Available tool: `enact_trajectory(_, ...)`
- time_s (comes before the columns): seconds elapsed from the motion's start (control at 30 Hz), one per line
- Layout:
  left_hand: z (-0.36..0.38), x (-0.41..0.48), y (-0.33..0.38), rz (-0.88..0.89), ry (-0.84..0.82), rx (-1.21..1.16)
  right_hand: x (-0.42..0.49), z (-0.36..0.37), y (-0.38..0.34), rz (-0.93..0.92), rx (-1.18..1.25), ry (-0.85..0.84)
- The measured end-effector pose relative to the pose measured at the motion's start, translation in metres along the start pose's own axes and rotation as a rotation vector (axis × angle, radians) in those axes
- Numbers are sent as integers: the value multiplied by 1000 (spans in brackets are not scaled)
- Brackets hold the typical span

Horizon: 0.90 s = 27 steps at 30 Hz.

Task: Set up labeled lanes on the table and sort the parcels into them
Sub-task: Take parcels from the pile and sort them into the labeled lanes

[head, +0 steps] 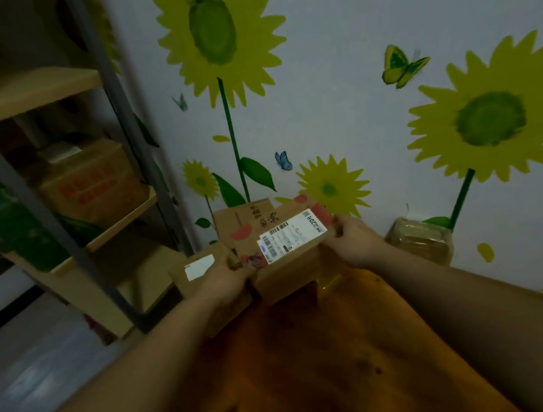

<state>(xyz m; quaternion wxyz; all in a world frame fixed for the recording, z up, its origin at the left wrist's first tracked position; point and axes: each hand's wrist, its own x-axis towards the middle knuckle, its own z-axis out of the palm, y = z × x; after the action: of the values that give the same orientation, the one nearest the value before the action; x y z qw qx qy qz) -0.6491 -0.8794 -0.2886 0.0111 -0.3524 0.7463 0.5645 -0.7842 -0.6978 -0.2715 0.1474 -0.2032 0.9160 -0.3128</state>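
Dim light softens the wooden table (319,372) and the wall of sunflower stickers (216,33) behind it. I note both forearms are cut off by the lower frame edge. The parcel (290,277), a cardboard box with a white shipping label (291,239) on top, is at the table's far end. I cannot tell whether it rests there or is lifted, and most of the label print is illegible. The left hand (227,277) grips its left end and the right hand (354,243) its right end, fingers curled and fingertips largely hidden. Behind the parcel stands a red-printed carton (244,219), partly covered by it. Left of the parcel lies a box with a white sticker (198,267). At far right a clear-wrapped bundle (420,241) sits by the wall. A shelf rack (55,199) holding cartons stands at left, blurred.
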Motion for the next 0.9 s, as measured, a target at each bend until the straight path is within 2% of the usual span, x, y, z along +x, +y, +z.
enact_trajectory(0.17, 4, 22, -1, -57, -125, -266, 40, 22, -9, 95, -61, 28)
enact_trajectory(0.27, 2, 33, -1, -117, -168, -287, 47, 26, -1, 194, -97, 38)
enact_trajectory(0.37, 4, 36, 3, -105, -137, -279, 46, 20, 12, 224, 77, 16)
enact_trajectory(0.5, 17, 29, 13, 53, -50, -237, 28, 4, 26, 185, 290, 82)
enact_trajectory(0.67, 36, -8, 48, 327, 79, -139, -16, -39, 35, 31, 389, 297)
enact_trajectory(0.9, 74, -86, 99, 596, 25, -235, -102, -109, 52, -204, 454, 540)
